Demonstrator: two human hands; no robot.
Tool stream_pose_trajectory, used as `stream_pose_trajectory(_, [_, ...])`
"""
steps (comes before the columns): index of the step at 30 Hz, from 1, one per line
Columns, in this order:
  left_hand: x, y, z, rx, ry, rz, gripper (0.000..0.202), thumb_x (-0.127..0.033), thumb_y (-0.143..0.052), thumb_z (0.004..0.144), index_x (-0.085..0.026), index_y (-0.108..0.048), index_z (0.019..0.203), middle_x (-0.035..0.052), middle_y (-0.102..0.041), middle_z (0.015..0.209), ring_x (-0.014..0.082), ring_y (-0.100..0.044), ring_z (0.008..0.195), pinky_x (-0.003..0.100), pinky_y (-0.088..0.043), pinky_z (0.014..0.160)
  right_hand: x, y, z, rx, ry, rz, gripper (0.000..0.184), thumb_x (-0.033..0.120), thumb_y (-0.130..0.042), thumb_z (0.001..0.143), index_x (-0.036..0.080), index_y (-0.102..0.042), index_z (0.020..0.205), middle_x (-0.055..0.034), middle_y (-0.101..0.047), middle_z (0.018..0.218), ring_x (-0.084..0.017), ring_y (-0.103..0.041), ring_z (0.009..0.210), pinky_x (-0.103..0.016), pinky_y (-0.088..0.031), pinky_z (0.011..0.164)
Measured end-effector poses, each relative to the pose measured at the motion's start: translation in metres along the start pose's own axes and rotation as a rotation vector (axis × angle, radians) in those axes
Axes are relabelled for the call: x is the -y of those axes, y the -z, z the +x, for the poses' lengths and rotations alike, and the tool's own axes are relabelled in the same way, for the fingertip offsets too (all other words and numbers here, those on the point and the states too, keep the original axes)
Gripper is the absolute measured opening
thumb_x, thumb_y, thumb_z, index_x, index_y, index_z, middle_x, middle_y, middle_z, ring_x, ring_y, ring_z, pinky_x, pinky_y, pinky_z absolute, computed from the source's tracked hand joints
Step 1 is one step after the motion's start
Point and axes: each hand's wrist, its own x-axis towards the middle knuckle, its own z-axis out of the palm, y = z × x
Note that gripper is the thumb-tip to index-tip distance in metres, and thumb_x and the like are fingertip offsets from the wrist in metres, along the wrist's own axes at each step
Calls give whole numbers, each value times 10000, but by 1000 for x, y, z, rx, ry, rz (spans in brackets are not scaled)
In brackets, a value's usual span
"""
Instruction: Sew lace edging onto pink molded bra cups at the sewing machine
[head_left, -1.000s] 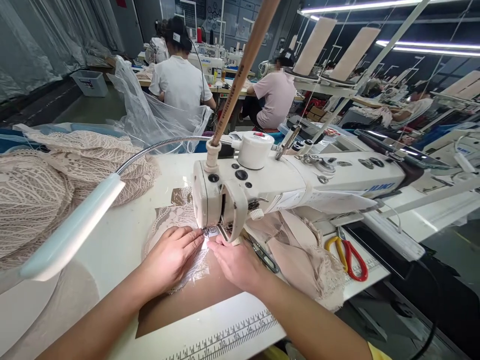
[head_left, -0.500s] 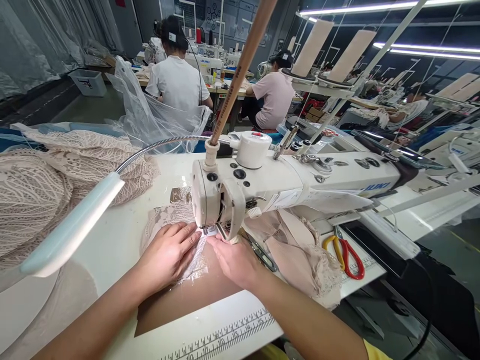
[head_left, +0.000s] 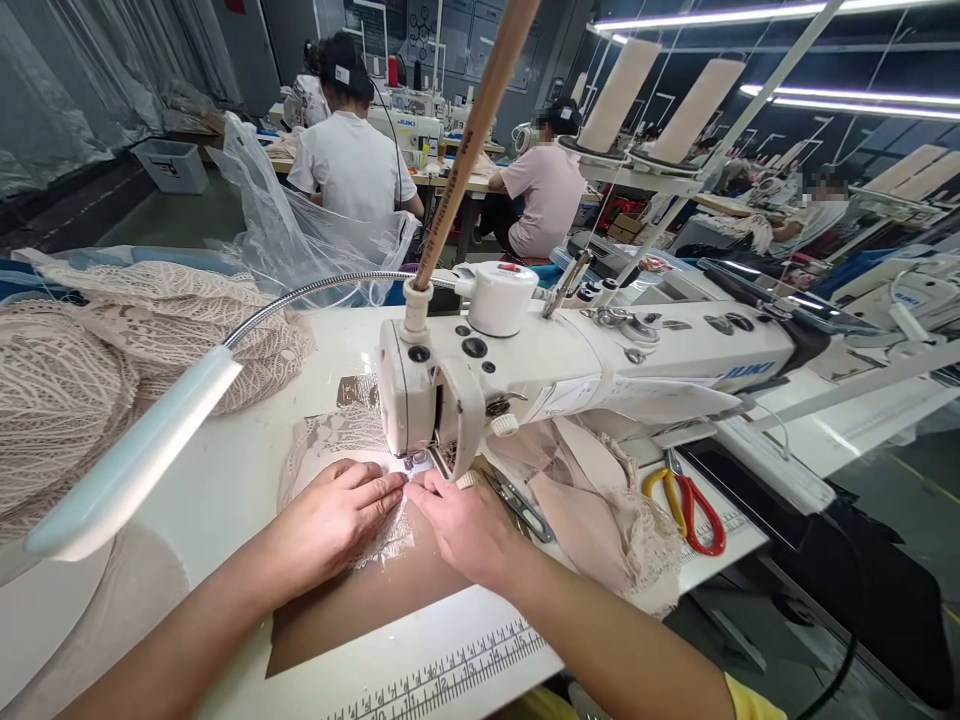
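Note:
My left hand (head_left: 330, 520) lies flat, fingers stretched out, pressing a piece of pale lace (head_left: 330, 435) onto the table just left of the needle. My right hand (head_left: 461, 525) rests beside it, fingers down on the same lace in front of the presser foot (head_left: 418, 462). The white sewing machine (head_left: 570, 365) stands over both hands, its head right above my fingertips. The fingertips of the two hands almost touch under the needle.
A heap of beige lace (head_left: 90, 360) lies at the left, a gooseneck lamp (head_left: 135, 450) reaches over it. Beige fabric pieces (head_left: 607, 510), thread snips (head_left: 521, 510) and red-yellow scissors (head_left: 686, 505) lie right of my hands. People sit at machines behind.
Both hands have slid slightly toward me with the lace, and my fingertips have drawn closer together under the needle. The view shifted a little.

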Motion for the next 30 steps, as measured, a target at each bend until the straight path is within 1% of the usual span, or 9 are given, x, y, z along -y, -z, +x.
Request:
stream_pose_trajectory(5, [-3, -1, 3, -21, 19, 18, 294, -151, -438, 935, -189, -624, 1159, 70, -675, 1174, 235, -579, 1010, 391, -462, 828, 3, -3, 1, 0, -47, -33, 346, 87, -482, 808, 198, -618, 1107, -66, -593, 909, -167, -486, 707, -276, -333, 573])
stream_pose_trajectory(9, [-6, 1, 6, -19, 68, 1, 280, -203, -450, 939, -194, -622, 1159, 61, -683, 1155, 244, -576, 1008, 402, -454, 849, 2, -4, 2, -17, -61, -40, 373, 83, -473, 793, 193, -618, 1119, -75, -595, 939, -177, -490, 739, -277, -336, 584])
stream_pose_trajectory(12, [-5, 6, 5, 23, 86, -58, 273, -231, -460, 934, -189, -611, 1158, 82, -662, 1155, 237, -572, 1007, 396, -442, 872, -1, -5, 0, -32, -51, -12, 381, 81, -474, 792, 195, -615, 1127, -76, -587, 943, -178, -493, 753, -272, -346, 607])
stream_pose_trajectory(15, [-5, 13, 3, 74, 120, -145, 250, -263, -467, 927, -185, -616, 1111, 95, -648, 1062, 224, -572, 934, 378, -444, 833, -6, -7, -2, -71, -53, 46, 330, 106, -449, 845, 194, -625, 1110, -74, -588, 910, -183, -501, 780, -271, -369, 659])
stream_pose_trajectory(17, [-6, 17, 3, 99, 164, -183, 222, -288, -472, 922, -189, -632, 1040, 86, -632, 960, 218, -563, 873, 365, -442, 783, -8, -8, -4, -92, -53, 82, 304, 120, -439, 870, 191, -634, 1093, -72, -591, 899, -186, -505, 796, -273, -378, 689])
stream_pose_trajectory(20, [-7, 19, 4, 133, 199, -203, 207, -310, -472, 918, -192, -639, 889, 61, -599, 838, 204, -544, 785, 353, -426, 729, -9, -10, -5, -101, -41, 108, 290, 116, -447, 865, 185, -639, 1071, -74, -592, 909, -188, -501, 810, -275, -379, 704])
stream_pose_trajectory(23, [-8, 19, 4, 165, 201, -218, 206, -303, -481, 911, -190, -617, 806, 40, -580, 779, 192, -535, 744, 351, -414, 730, -9, -10, -6, -111, -30, 115, 293, 110, -444, 860, 182, -633, 1073, -73, -587, 918, -186, -491, 812, -278, -370, 700])
stream_pose_trajectory(27, [-7, 19, 4, 200, 215, -221, 235, -302, -450, 925, -189, -611, 798, 38, -573, 763, 195, -538, 743, 349, -406, 735, -9, -8, -6, -121, -22, 115, 275, 100, -447, 842, 172, -633, 1033, -66, -571, 887, -180, -468, 773, -280, -346, 660])
stream_pose_trajectory(30, [-9, 19, 4, 214, 260, -210, 286, -330, -406, 941, -174, -598, 797, 52, -575, 762, 202, -542, 731, 339, -408, 705, -8, -6, -6, -131, 20, 125, 270, 80, -449, 824, 171, -632, 1001, -51, -559, 843, -170, -443, 735, -279, -318, 628])
